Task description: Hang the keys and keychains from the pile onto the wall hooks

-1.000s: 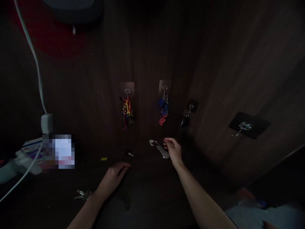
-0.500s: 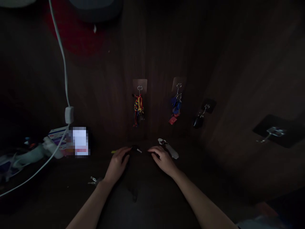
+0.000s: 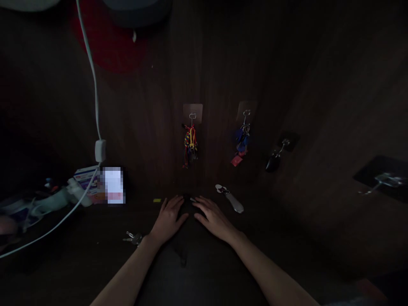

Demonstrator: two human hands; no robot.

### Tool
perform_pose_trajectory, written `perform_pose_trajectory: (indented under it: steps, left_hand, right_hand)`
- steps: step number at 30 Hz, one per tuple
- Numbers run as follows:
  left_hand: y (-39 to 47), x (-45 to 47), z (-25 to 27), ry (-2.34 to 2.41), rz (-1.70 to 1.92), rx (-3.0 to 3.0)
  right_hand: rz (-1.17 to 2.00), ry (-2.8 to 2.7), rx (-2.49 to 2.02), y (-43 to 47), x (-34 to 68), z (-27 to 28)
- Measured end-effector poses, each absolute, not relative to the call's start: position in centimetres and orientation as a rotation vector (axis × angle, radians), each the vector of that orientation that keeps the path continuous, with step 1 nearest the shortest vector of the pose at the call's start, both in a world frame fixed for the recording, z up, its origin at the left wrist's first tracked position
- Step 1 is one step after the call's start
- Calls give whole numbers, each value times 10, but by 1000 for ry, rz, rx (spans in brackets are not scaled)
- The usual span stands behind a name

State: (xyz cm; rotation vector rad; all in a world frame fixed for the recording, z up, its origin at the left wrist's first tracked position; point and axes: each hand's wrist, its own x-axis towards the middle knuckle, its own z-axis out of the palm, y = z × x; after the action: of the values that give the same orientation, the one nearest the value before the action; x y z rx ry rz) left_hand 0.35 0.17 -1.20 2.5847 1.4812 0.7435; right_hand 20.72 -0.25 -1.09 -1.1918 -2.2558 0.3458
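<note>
On the dark wooden surface my left hand (image 3: 170, 217) lies with its fingers stretched forward. Opposite it, my right hand (image 3: 213, 217) reaches out the same way, its fingers extended. Between the two sets of fingertips is a key with a black head (image 3: 187, 197); the right fingertips are at its metal blade and partly cover it. A small yellow-green piece (image 3: 157, 200) sits just left of my left fingers. By my left wrist lies a bunch of keys (image 3: 136, 239). Beyond my right hand is a grey oblong piece (image 3: 235, 203) with a white round tag (image 3: 219, 188).
On the back wall, hooks carry a colourful braided cord bunch (image 3: 190, 144) and blue-tagged keys (image 3: 242, 138). A black fob (image 3: 273, 161) and a bare hook (image 3: 387, 180) are on the right wall. A white cable (image 3: 95, 97) with a switch hangs left, before boxes (image 3: 86, 178).
My right hand has moved left to the key's blade. My left hand has shifted slightly right with its fingers spreading, and the yellow-green piece is now fully uncovered. The view has shifted slightly.
</note>
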Motion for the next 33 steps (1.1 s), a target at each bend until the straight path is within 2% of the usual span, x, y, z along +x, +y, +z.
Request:
perform_pose_trajectory:
  steps: [10, 15, 23, 33]
  left_hand:
    - [-18, 10, 7, 989, 718, 2564]
    - [-10, 3, 3, 1224, 997, 2396]
    - [-8, 2, -3, 1048, 779, 2505]
    - [-8, -1, 9, 1319, 1030, 2046]
  right_hand:
    - [446, -2078, -1258, -1, 212, -6]
    - [574, -2130, -1168, -2, 213, -3]
    - [698, -2160, -1099, -3, 211, -1]
    - [898, -1856, -1153, 1, 217, 0]
